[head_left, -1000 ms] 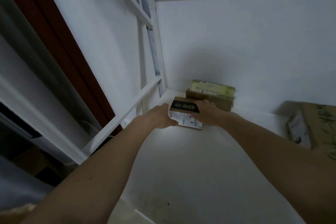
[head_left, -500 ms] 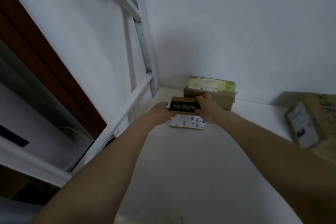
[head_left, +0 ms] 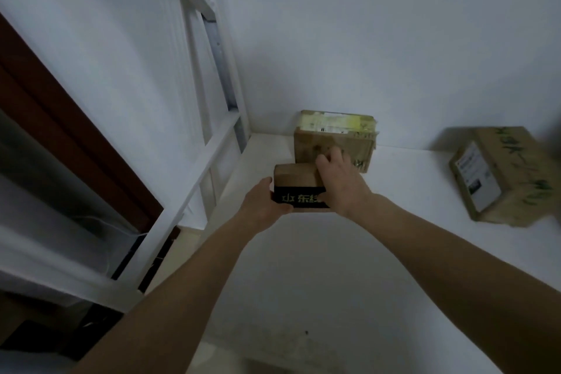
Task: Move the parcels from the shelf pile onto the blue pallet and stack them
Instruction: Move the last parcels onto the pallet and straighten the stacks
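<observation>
Both hands hold one small brown parcel [head_left: 296,176] with a black band of pale lettering across its near end, out over the white shelf [head_left: 318,267] near the shelf's far left corner. The left hand [head_left: 262,206] has its grip grasping the parcel's left side, thumb up along the edge and fingers curled in under the black band. The right hand [head_left: 341,182] lies over the parcel's right side, palm down, its grip wrapped around that edge with the fingers reaching past the far end (whether the fingertips touch the box behind cannot be told). Whether the parcel rests on the shelf or is lifted off it is not clear from this angle. Just behind it, against the back wall [head_left: 394,39], stands a larger cardboard box [head_left: 309,146] wrapped in yellowish tape with a pale label on top. Well apart on the right, a third cardboard parcel [head_left: 522,179] lies tilted on the shelf, green markings on its top and a white shipping label [head_left: 476,177] on the side facing left. White shelf rails [head_left: 188,191] slant down the left, with a dark brown door frame [head_left: 76,136] beyond them.
</observation>
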The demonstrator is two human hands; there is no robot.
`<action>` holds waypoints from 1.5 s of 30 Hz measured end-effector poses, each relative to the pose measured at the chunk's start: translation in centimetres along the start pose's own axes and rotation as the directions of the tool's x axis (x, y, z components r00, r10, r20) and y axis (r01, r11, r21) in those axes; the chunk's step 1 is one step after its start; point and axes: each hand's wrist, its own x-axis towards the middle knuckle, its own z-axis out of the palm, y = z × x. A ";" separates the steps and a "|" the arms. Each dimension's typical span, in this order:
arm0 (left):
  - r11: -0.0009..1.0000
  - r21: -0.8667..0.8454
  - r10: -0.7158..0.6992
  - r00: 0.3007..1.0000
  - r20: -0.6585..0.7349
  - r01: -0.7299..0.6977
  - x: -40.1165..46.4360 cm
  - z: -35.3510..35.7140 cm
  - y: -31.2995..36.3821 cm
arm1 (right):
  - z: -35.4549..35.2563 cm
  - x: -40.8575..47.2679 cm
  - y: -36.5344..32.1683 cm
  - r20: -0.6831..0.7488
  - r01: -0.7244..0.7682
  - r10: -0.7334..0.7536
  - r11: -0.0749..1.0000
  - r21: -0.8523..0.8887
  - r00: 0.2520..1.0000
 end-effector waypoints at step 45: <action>0.873 0.025 0.455 0.834 0.312 -0.486 -7.2 0.4 4.7 | -9.1 -13.5 2.9 0.291 -0.204 0.190 0.979 0.018 0.938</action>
